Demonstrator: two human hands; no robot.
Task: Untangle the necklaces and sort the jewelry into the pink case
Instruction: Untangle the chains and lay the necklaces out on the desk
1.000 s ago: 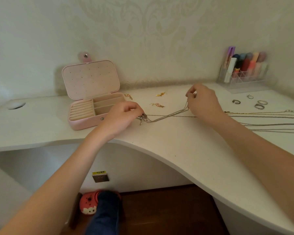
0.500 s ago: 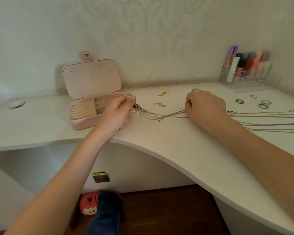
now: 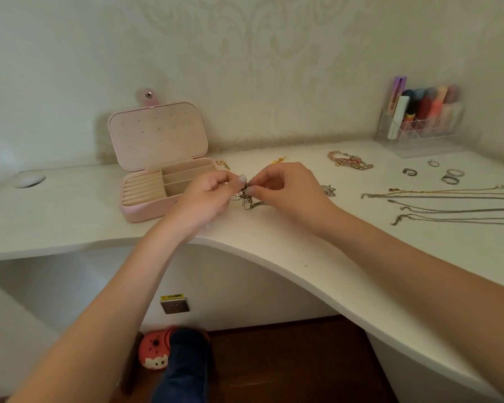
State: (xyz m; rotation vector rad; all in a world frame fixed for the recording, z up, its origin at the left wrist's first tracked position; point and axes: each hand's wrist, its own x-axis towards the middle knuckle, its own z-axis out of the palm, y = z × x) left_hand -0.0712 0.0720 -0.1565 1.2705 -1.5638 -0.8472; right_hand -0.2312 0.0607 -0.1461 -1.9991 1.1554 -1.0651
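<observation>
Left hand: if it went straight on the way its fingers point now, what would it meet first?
The left hand points right, toward the right hand. It already pinches the tangled necklace between them, so the right hand's fingertips come first, nearly touching; depth is hard to judge.

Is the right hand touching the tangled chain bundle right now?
Touching. The head view shows the right hand pinching the tangled chain bundle against the left hand.
</observation>
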